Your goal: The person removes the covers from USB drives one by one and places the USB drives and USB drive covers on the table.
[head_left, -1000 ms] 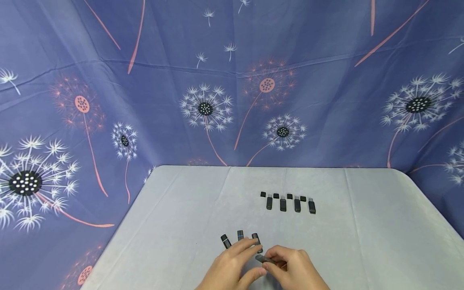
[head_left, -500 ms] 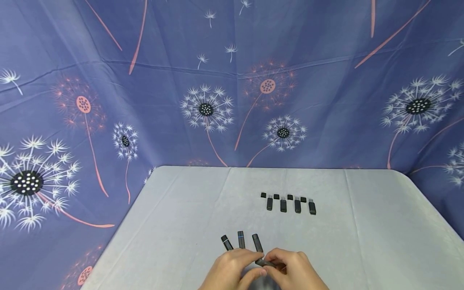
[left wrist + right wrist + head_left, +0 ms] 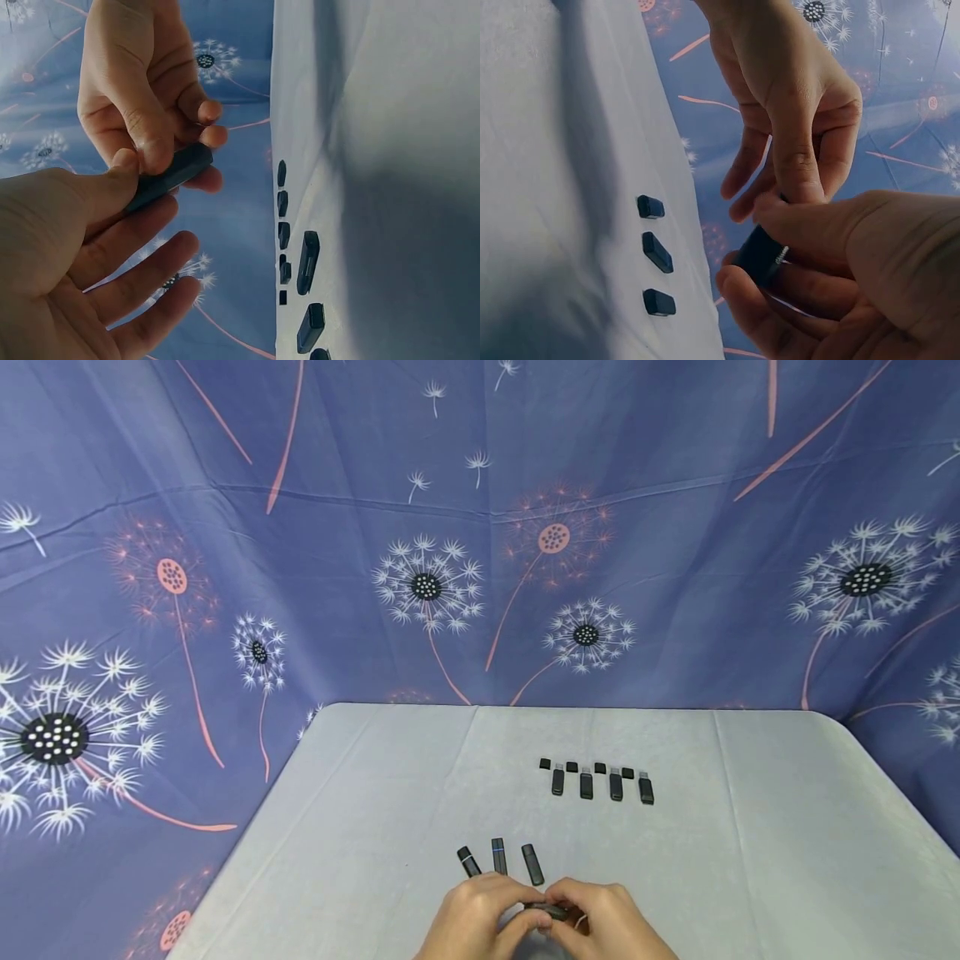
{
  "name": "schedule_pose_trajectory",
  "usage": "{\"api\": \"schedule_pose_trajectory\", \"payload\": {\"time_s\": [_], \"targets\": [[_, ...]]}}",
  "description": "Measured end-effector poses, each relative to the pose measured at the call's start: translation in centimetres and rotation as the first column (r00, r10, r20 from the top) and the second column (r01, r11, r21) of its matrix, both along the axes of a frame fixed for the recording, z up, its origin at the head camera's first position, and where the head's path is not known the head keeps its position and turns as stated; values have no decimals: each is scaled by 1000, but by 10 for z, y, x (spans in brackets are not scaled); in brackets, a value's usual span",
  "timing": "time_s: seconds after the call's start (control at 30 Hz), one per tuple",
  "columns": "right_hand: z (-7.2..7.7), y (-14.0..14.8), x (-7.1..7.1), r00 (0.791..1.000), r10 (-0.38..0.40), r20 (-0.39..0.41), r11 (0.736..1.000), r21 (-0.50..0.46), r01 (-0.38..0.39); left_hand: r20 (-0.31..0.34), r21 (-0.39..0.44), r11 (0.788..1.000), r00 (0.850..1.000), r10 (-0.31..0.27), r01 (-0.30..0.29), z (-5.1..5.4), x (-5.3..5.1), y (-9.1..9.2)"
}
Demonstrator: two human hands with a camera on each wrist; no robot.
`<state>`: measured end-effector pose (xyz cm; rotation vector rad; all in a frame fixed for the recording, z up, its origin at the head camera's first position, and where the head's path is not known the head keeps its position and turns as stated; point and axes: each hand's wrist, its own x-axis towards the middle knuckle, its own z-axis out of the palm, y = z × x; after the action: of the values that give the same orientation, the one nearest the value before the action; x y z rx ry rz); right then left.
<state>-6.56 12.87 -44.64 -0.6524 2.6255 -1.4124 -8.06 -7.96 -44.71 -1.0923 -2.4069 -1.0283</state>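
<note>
Close to the table's front, a black USB stick [image 3: 553, 911] is held between both hands. My left hand [image 3: 480, 912] pinches one end of it with thumb and index finger, its other fingers spread in the left wrist view. My right hand [image 3: 603, 917] grips the other end between thumb and fingers. In the left wrist view the USB stick [image 3: 180, 169] is partly covered by fingertips; the right wrist view shows its dark body [image 3: 761, 255] too. Just beyond the hands lie three capped USB sticks: a left one [image 3: 468, 862], a middle one [image 3: 499, 856] and a plain right one [image 3: 532, 864].
Farther back on the white table [image 3: 375, 793] is a row of several USB sticks with bare metal plugs, such as the rightmost stick [image 3: 646, 788]. Small black caps, such as the leftmost cap [image 3: 545, 763], lie beside the plugs. A blue dandelion-print cloth [image 3: 675, 635] hangs behind.
My left hand has drawn down off the three lying sticks and taken hold of the free end of the stick in my right hand. Both hands are now close together.
</note>
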Motion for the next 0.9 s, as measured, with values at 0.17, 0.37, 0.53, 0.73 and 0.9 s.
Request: {"api": "schedule_pose_trajectory", "payload": {"time_s": [0.17, 0.37, 0.53, 0.73, 0.9], "targets": [[1, 0, 0, 998, 40, -49, 999, -12, -41, 34, 53, 999, 999, 3, -5, -1, 2, 0], [1, 0, -1, 984, 38, -172, 999, 19, -36, 25, 109, 994, 1000, 3, -6, -3, 1, 0], [0, -1, -1, 979, 29, -200, 999, 22, -25, 17, 113, 994, 1000, 2, -4, -2, 1, 0], [-1, -2, 1, 971, 14, -237, 1000, -2, -15, -2, 106, 994, 1000, 4, -4, 0, 0, -2], [-4, -4, 1, 946, 1, -324, 999, -38, -14, 9, 99, 995, 1000, 9, -10, 2, -1, -3]]}}
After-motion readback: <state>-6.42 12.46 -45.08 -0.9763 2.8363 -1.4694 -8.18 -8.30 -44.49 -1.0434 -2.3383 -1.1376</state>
